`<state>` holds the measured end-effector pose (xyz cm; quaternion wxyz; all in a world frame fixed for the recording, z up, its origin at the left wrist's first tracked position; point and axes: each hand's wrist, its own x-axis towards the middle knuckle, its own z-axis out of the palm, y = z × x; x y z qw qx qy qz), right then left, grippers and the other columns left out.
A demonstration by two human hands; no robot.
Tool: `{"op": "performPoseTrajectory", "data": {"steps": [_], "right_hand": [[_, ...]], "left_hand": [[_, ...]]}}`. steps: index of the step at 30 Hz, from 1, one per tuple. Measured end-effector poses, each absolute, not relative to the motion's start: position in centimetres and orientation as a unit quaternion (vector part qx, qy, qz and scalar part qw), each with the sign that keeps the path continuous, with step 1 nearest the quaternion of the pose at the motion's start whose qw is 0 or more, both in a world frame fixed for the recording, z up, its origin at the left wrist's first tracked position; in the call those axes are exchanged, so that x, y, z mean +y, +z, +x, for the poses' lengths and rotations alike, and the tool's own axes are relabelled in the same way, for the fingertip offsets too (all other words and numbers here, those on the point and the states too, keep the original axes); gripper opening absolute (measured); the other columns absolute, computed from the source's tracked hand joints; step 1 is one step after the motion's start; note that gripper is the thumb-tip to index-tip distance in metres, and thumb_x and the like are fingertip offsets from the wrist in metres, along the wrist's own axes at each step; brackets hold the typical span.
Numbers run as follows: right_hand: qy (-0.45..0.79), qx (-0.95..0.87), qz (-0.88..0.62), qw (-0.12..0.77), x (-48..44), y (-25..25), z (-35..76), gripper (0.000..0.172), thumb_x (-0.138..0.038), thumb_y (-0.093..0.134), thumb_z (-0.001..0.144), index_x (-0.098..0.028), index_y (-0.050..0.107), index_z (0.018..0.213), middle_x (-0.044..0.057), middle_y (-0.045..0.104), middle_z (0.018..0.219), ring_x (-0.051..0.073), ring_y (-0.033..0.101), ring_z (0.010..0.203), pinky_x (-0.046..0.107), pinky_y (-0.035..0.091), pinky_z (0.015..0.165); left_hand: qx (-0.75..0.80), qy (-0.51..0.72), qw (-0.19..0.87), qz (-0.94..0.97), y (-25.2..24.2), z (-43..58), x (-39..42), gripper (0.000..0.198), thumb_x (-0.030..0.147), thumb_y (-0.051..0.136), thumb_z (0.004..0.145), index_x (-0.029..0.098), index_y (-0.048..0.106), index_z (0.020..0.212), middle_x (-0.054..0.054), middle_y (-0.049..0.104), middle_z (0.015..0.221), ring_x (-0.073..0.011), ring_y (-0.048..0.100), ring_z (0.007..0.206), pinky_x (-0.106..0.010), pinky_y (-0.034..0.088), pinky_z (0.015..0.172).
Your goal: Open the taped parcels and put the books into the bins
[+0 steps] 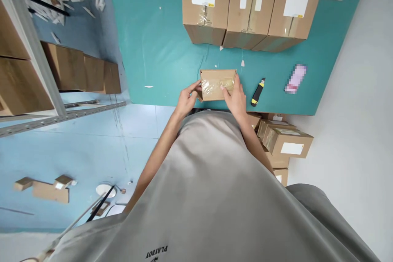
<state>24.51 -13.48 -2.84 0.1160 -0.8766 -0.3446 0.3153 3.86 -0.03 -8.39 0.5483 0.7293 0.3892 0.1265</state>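
A small brown cardboard box with shiny clear tape across its top lies at the near edge of the green table, between my two hands. My left hand has its fingers closed at the box's left end, where a small flap stands out. On the right end rests my right hand, the thumb on the taped top and the fingers wrapped round the far side. To the right of that hand lies a black and yellow utility knife, its blade end pointing away from me.
Several large labelled cartons stand at the back of the green table. A pixelated pink item lies at right. More boxes are stacked below the table's right edge. A metal shelf with cartons stands left; cardboard scraps lie on the floor.
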Motion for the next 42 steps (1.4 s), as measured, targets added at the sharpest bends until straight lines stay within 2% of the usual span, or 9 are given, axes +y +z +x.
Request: {"op": "performPoseTrajectory", "data": {"steps": [6, 8, 12, 19, 24, 30, 34, 38, 42], "right_hand": [[0.348, -0.329, -0.841, 0.251, -15.1, -4.6, 30.0, 0.083, -0.066, 0.051, 0.113, -0.022, 0.033, 0.181, 0.018, 0.060, 0.170, 0.034, 0.063, 0.151, 0.052, 0.061, 0.116], [0.378, -0.304, -0.825, 0.289, -16.3, -4.7, 31.7, 0.085, -0.070, 0.051, 0.111, -0.024, 0.035, 0.181, 0.016, 0.061, 0.169, 0.033, 0.068, 0.143, 0.050, 0.068, 0.107], [0.420, -0.256, -0.814, 0.308, -17.5, -5.5, 33.6, 0.082, -0.074, 0.045, 0.112, -0.028, 0.039, 0.180, 0.014, 0.062, 0.169, 0.029, 0.072, 0.137, 0.046, 0.070, 0.102], [0.503, -0.214, -0.773, 0.323, -13.9, -12.8, 30.0, 0.064, -0.049, 0.033, 0.119, -0.025, 0.036, 0.178, 0.013, 0.070, 0.160, 0.017, 0.076, 0.124, 0.038, 0.065, 0.103], [0.414, -0.259, -0.823, 0.290, -13.0, -14.0, 26.7, 0.058, -0.042, 0.039, 0.118, -0.008, 0.058, 0.160, 0.023, 0.070, 0.157, 0.019, 0.071, 0.137, 0.038, 0.057, 0.117], [0.277, -0.460, -0.817, 0.209, -12.6, -7.9, 26.3, 0.063, -0.049, 0.055, 0.116, -0.022, 0.052, 0.172, 0.017, 0.044, 0.183, 0.026, 0.044, 0.168, 0.047, 0.047, 0.130], [0.325, -0.568, -0.747, 0.119, -9.6, -5.5, 27.2, 0.063, -0.044, 0.062, 0.113, -0.025, 0.053, 0.173, 0.012, 0.042, 0.185, 0.029, 0.035, 0.172, 0.054, 0.042, 0.134], [0.324, -0.587, -0.737, 0.086, -7.6, -5.3, 28.2, 0.053, -0.039, 0.048, 0.119, -0.020, 0.058, 0.167, 0.016, 0.060, 0.172, 0.031, 0.048, 0.162, 0.053, 0.046, 0.130], [0.305, -0.540, -0.781, 0.071, -6.6, -6.1, 29.5, 0.054, -0.052, 0.034, 0.123, -0.018, 0.070, 0.146, 0.018, 0.077, 0.142, 0.035, 0.065, 0.141, 0.047, 0.052, 0.117]], "left_hand": [[0.305, 0.077, 0.523, 0.792, -9.8, 5.3, -0.2, 0.084, 0.035, 0.074, 0.090, 0.015, 0.050, 0.168, -0.017, 0.071, 0.155, -0.0344, 0.066, 0.148, -0.049, 0.050, 0.129], [0.311, 0.062, 0.475, 0.821, -9.6, 6.7, -0.4, 0.068, 0.032, 0.077, 0.089, 0.016, 0.061, 0.153, -0.017, 0.072, 0.150, -0.0359, 0.068, 0.143, -0.050, 0.051, 0.126], [0.301, 0.069, 0.408, 0.859, -7.2, 7.9, -1.0, 0.019, 0.035, 0.067, 0.105, 0.023, 0.071, 0.119, -0.013, 0.078, 0.125, -0.0354, 0.070, 0.125, -0.052, 0.054, 0.116], [0.312, 0.073, 0.307, 0.896, -4.7, 5.5, -2.2, 0.037, 0.034, 0.042, 0.118, 0.024, 0.077, 0.118, -0.014, 0.078, 0.122, -0.0353, 0.067, 0.119, -0.055, 0.056, 0.106], [0.328, 0.040, 0.278, 0.902, -7.2, 4.3, -2.2, 0.043, 0.021, 0.041, 0.113, 0.026, 0.078, 0.135, -0.016, 0.078, 0.130, -0.0367, 0.067, 0.127, -0.060, 0.054, 0.115], [0.382, 0.073, 0.245, 0.888, -7.7, 2.4, -2.4, 0.055, 0.024, 0.055, 0.108, 0.019, 0.059, 0.162, -0.018, 0.074, 0.142, -0.0382, 0.063, 0.144, -0.066, 0.035, 0.138], [0.376, 0.085, 0.245, 0.890, -7.8, 1.3, -2.2, 0.045, 0.018, 0.043, 0.111, 0.026, 0.071, 0.145, -0.014, 0.075, 0.137, -0.0334, 0.064, 0.141, -0.064, 0.029, 0.142], [0.373, 0.054, 0.260, 0.889, -8.6, -0.3, -2.1, 0.042, 0.015, 0.042, 0.110, 0.030, 0.079, 0.121, -0.013, 0.076, 0.122, -0.0339, 0.067, 0.128, -0.063, 0.040, 0.133], [0.381, 0.015, 0.257, 0.888, -9.4, -2.4, -2.5, 0.038, 0.012, 0.044, 0.106, 0.027, 0.080, 0.104, -0.017, 0.072, 0.106, -0.0368, 0.068, 0.112, -0.063, 0.051, 0.115]]}}
